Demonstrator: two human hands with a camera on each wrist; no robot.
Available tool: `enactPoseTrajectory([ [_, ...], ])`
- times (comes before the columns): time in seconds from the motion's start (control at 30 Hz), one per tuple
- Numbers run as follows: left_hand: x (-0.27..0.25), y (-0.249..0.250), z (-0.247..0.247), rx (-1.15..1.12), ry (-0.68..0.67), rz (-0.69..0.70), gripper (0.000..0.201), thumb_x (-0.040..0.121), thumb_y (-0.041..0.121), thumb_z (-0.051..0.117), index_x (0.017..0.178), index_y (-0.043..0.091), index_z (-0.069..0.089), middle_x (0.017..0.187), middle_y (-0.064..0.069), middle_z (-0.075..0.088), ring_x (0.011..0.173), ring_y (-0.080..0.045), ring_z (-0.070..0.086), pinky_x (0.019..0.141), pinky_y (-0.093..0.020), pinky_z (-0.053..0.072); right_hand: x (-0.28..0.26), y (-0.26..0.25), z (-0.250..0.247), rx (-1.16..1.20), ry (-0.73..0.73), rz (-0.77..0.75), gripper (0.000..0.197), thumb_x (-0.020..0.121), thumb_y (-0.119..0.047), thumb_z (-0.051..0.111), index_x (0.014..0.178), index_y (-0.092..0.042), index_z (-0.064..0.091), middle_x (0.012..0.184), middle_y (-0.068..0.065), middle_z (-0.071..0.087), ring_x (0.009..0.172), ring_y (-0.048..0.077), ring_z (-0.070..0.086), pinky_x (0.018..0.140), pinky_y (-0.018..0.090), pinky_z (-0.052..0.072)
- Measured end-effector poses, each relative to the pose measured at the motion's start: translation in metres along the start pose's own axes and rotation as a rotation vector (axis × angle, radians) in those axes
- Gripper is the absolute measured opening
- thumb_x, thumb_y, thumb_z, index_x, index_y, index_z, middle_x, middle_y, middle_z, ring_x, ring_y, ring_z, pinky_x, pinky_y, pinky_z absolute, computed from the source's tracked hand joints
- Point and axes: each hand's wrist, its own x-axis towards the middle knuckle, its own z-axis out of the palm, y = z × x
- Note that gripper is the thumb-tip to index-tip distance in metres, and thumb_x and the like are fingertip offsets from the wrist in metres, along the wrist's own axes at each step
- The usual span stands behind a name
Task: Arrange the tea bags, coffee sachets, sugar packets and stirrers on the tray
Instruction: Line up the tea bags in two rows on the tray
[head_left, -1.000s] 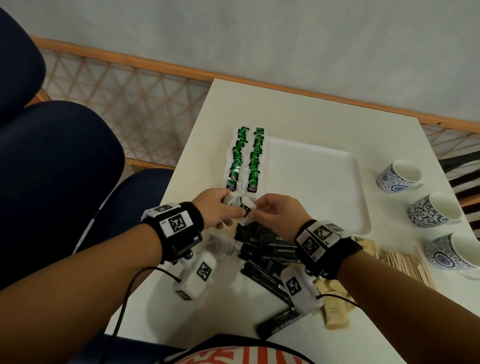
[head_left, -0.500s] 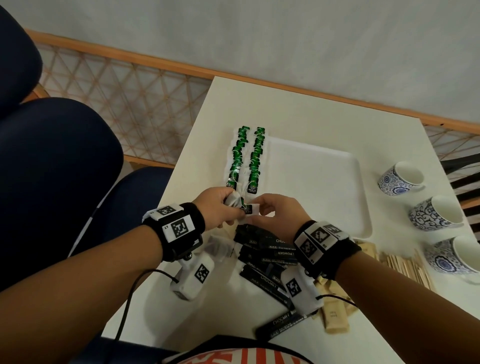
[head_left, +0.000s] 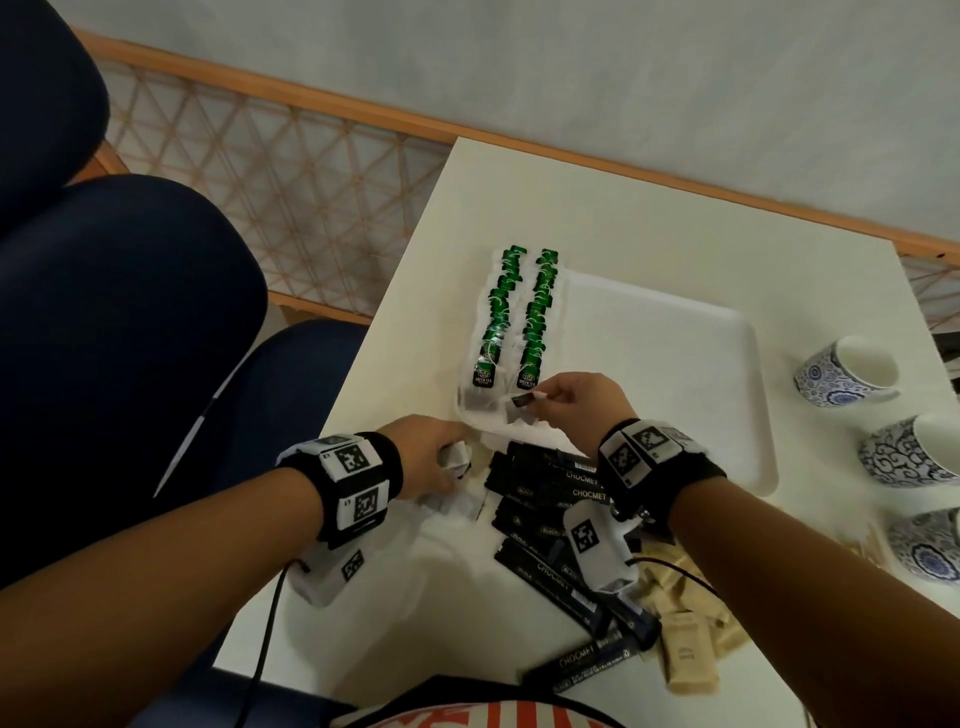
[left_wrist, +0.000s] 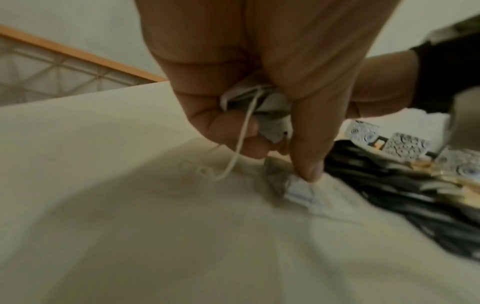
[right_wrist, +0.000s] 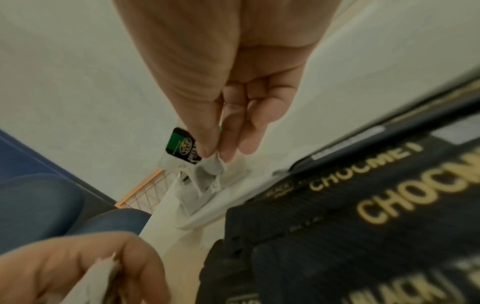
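Two rows of green-tagged tea bags (head_left: 511, 317) lie along the left side of the white tray (head_left: 675, 374). My right hand (head_left: 545, 402) (right_wrist: 215, 156) pinches one tea bag (right_wrist: 207, 172) by its top, with the green tag (right_wrist: 183, 145) beside it, over the tray's near-left corner. My left hand (head_left: 441, 462) (left_wrist: 280, 148) grips a small bunch of tea bags (left_wrist: 270, 115) with a string hanging down. Its forefinger touches a loose tea bag (left_wrist: 298, 191) on the table. Black coffee sachets (head_left: 550, 493) lie between my wrists, beige sugar packets (head_left: 685, 660) under my right forearm.
Three blue-and-white cups (head_left: 852, 374) stand to the right of the tray, with wooden stirrers (head_left: 862, 545) partly hidden by my right arm. Dark blue chairs (head_left: 130, 322) stand left of the table edge. A wooden rail runs behind the table.
My hands have come apart. The right hand moved forward to the tray's near-left corner with one tea bag. The left hand dropped back to the table with the rest.
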Motion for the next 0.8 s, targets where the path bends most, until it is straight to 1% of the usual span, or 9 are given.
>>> enactPoseTrajectory([
  [0.07,0.000,-0.001,0.002,0.009,-0.024,0.001,0.031,0.079,0.024,0.073,0.103,0.032,0.054,0.094,0.005,0.057,0.079,-0.012,0.051,0.066,-0.022,0.042,0.007,0.001,0.002,0.012,-0.023,0.035,0.009,0.089,-0.027,0.061,0.082,-0.026,0.066,0.084,0.000,0.073,0.080,0.022,0.067,0.069,0.030,0.052],
  [0.17,0.003,-0.003,0.004,0.047,-0.071,0.009,0.036,0.073,0.030,0.077,0.101,0.026,0.055,0.091,0.009,0.056,0.084,-0.015,0.055,0.072,-0.027,0.048,0.016,0.002,0.004,-0.024,-0.013,0.061,0.011,0.089,-0.031,0.061,0.078,-0.028,0.059,0.081,-0.005,0.071,0.082,0.020,0.067,0.069,0.030,0.052],
  [0.3,0.008,-0.003,0.005,0.161,-0.084,0.029,0.031,0.074,0.038,0.075,0.079,0.025,0.048,0.076,0.010,0.047,0.070,-0.012,0.048,0.061,-0.026,0.039,0.019,0.004,0.001,-0.137,0.025,0.115,0.021,0.080,-0.041,0.069,0.088,-0.028,0.054,0.082,-0.008,0.062,0.075,0.012,0.059,0.059,0.027,0.042],
  [0.4,0.012,-0.004,0.006,0.185,-0.089,0.034,0.033,0.076,0.039,0.073,0.071,0.026,0.044,0.075,0.009,0.046,0.068,-0.011,0.046,0.059,-0.026,0.036,0.016,0.006,-0.005,-0.112,0.077,0.076,0.029,0.082,-0.039,0.068,0.099,-0.026,0.049,0.085,-0.007,0.061,0.078,0.011,0.057,0.065,0.028,0.042],
  [0.47,0.013,-0.005,0.006,0.187,-0.085,0.042,0.035,0.077,0.039,0.073,0.068,0.027,0.041,0.076,0.008,0.046,0.069,-0.012,0.046,0.062,-0.026,0.037,0.013,0.005,-0.008,-0.111,0.106,0.012,0.022,0.083,-0.037,0.067,0.096,-0.027,0.051,0.084,-0.008,0.061,0.078,0.011,0.057,0.068,0.029,0.045],
  [0.6,0.014,-0.007,0.007,0.175,-0.052,0.056,0.035,0.079,0.040,0.071,0.066,0.026,0.042,0.082,0.004,0.046,0.070,-0.014,0.046,0.064,-0.026,0.038,0.006,0.004,-0.008,-0.206,0.048,-0.127,0.008,0.086,-0.031,0.063,0.091,-0.034,0.057,0.084,-0.012,0.060,0.079,0.009,0.056,0.075,0.030,0.048],
  [0.7,0.012,-0.006,0.005,0.080,0.015,0.071,0.025,0.079,0.036,0.071,0.073,0.024,0.050,0.081,0.005,0.049,0.072,-0.014,0.049,0.065,-0.026,0.040,0.006,0.004,-0.004,-0.193,0.029,-0.077,0.021,0.086,-0.037,0.062,0.104,-0.033,0.052,0.088,-0.012,0.061,0.081,0.009,0.057,0.076,0.030,0.048],
  [0.77,0.013,-0.006,0.001,-0.018,0.054,0.060,0.021,0.078,0.033,0.071,0.084,0.020,0.057,0.082,0.004,0.057,0.075,-0.015,0.054,0.066,-0.028,0.045,0.008,0.002,-0.001,-0.116,0.034,0.004,0.033,0.083,-0.041,0.065,0.108,-0.030,0.047,0.090,-0.011,0.061,0.083,0.009,0.058,0.071,0.027,0.046],
  [0.8,0.014,-0.006,-0.001,-0.059,0.072,0.053,0.019,0.078,0.031,0.072,0.082,0.021,0.056,0.080,0.004,0.058,0.074,-0.015,0.055,0.065,-0.028,0.045,0.009,0.001,0.000,-0.070,0.036,0.033,0.036,0.082,-0.040,0.068,0.109,-0.029,0.046,0.091,-0.010,0.061,0.081,0.008,0.057,0.067,0.025,0.044],
])
